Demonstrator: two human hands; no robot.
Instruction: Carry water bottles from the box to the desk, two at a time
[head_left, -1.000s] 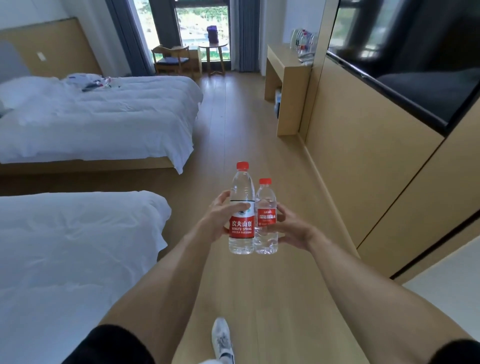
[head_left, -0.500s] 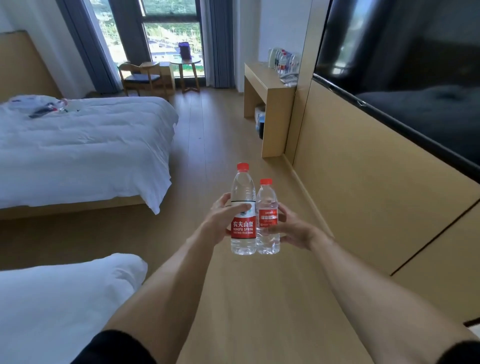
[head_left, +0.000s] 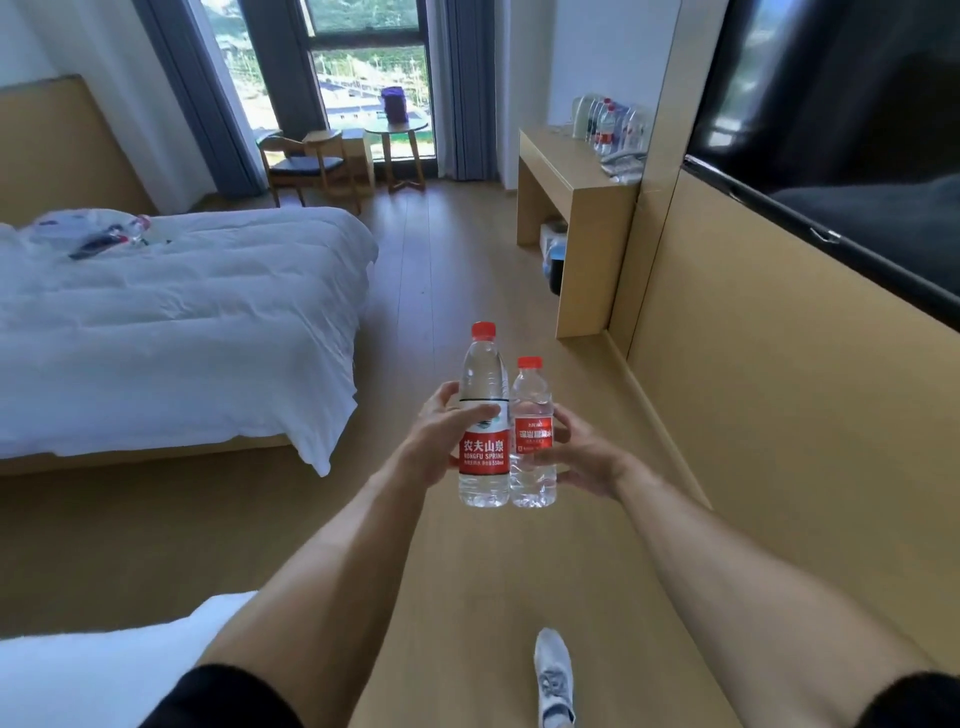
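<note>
Two clear water bottles with red caps and red labels stand upright side by side in front of me, over the floor. My left hand (head_left: 434, 439) grips the taller bottle (head_left: 483, 421) at its label. The shorter bottle (head_left: 532, 441) touches it on the right, and my right hand (head_left: 584, 460) holds it with fingers curled round its far side. The wooden desk (head_left: 566, 166) stands ahead on the right against the wall, with several bottles (head_left: 610, 124) grouped at its back right corner. No box is in view.
A white bed (head_left: 171, 322) lies to the left and the corner of a second bed (head_left: 104, 670) is at bottom left. A wood-panel wall with a black screen (head_left: 841, 171) runs along the right. A chair (head_left: 306, 161) and small round table (head_left: 397, 130) stand by the window. My shoe (head_left: 555, 675) is on the floor.
I have walked forward along the aisle: the desk and far bed are nearer, and the near bed has slid back to the lower left. Both hands hold the bottles as before.
</note>
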